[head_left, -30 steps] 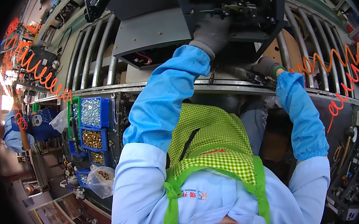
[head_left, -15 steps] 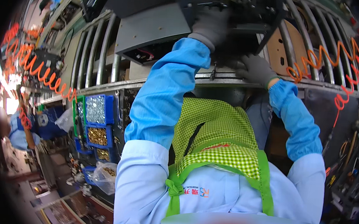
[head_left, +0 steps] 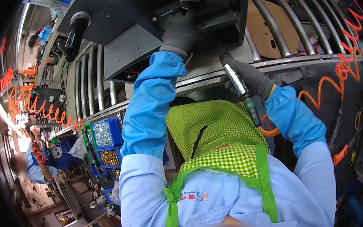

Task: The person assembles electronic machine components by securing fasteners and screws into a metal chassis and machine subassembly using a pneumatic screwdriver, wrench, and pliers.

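My right hand [head_left: 254, 78], in a grey glove, is closed around an air tool [head_left: 236, 80] with a shiny metal body and a dark tail. An orange air hose [head_left: 269, 128] joins its lower end. The tool's dark tip points up toward the open side of a dark metal machine housing [head_left: 124, 51]. My left hand [head_left: 179, 32], gloved too, reaches inside that housing, close to a metal mechanism [head_left: 194, 0]. Its fingers are dim and partly hidden, so whether they grip something does not show.
Metal rollers [head_left: 277, 33] of a conveyor run beneath the housing, with a tan board [head_left: 263, 28] on them. Blue bins [head_left: 109, 157] of small fasteners stand at left. Coiled orange hoses [head_left: 41, 109] hang nearby. Another person [head_left: 36, 166] is farther left.
My right hand, earlier near the rail with fingers spread, now holds the air tool. The view has shifted, and my left hand stays inside the housing.
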Tool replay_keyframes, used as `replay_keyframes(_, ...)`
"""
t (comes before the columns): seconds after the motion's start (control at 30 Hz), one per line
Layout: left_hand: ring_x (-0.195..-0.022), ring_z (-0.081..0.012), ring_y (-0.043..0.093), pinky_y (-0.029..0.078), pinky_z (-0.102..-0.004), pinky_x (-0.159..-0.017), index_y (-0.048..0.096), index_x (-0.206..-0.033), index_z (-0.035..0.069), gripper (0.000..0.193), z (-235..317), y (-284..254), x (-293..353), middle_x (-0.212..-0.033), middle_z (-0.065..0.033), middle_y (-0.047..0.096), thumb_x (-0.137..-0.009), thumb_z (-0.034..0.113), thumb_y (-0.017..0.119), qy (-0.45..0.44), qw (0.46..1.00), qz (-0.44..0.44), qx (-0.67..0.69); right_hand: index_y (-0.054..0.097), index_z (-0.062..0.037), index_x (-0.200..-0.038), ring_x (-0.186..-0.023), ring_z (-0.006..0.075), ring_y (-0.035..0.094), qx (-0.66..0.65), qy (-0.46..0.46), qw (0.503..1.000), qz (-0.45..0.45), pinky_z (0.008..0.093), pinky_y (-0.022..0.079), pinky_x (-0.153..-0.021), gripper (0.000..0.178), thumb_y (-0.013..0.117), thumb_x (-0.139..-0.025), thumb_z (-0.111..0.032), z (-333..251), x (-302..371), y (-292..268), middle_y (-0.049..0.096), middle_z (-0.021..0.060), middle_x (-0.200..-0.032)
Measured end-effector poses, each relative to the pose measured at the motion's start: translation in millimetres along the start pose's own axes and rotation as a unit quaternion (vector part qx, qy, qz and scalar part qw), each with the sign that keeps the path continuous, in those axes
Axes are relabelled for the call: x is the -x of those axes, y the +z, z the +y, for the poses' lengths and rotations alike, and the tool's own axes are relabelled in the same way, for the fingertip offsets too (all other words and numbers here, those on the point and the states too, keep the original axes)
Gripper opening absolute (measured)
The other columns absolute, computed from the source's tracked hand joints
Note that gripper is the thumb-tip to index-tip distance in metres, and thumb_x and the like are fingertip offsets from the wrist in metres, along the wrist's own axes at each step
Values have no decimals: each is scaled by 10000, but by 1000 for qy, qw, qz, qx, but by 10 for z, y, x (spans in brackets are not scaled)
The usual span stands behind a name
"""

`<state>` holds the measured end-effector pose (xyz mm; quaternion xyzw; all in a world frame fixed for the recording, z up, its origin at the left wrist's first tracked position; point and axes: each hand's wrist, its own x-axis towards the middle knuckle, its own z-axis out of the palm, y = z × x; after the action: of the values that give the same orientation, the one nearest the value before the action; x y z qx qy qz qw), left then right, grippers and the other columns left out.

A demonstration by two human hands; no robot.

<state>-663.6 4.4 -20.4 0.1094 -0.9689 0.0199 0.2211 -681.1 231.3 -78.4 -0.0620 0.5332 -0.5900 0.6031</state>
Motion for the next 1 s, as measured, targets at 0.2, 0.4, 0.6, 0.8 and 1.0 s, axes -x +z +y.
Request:
replay_keyframes(0.2,-912,-384,578,487,-489,-749,579,-1080,135,370,-30,34,4,-941,-189,608,-730,223,659,6,1000,-15,17,546,-71,-981,-559,94,570,-102,-135,985,31,217,495,-477,399,662,-813,-414,129,-268,248,569,38,-721)
replay_keyframes(0.4,-883,-397,590,486,-493,-745,579,-1064,133,352,-12,36,14,-939,-192,614,-734,229,658,13,1000,1,-1,519,-55,-892,-527,115,556,-116,-171,977,45,237,469,-461,335,703,-790,-315,-31,-437,413,541,23,-664)
replay_keyframes(0.6,-867,-398,598,490,-492,-734,577,-1020,117,323,2,33,9,-930,-189,617,-733,239,663,16,1000,4,6,518,-87,-995,-568,92,565,-132,-204,970,0,219,471,-459,318,660,-818,-311,58,-519,437,559,20,-741)
replay_keyframes(0.8,-833,-396,615,503,-484,-694,580,-1031,124,337,-17,39,0,-914,-191,618,-729,245,668,29,999,24,-19,490,-47,-971,-566,112,568,-111,-201,973,3,240,485,-476,398,729,-763,-287,32,-568,398,538,27,-704)
replay_keyframes(1.0,-892,-385,601,509,-481,-708,567,-1092,132,393,13,17,-10,-937,-191,621,-731,250,668,30,998,38,-39,485,-57,-1011,-574,108,576,-128,-194,973,2,235,487,-486,394,715,-774,-272,53,-566,407,546,29,-727)
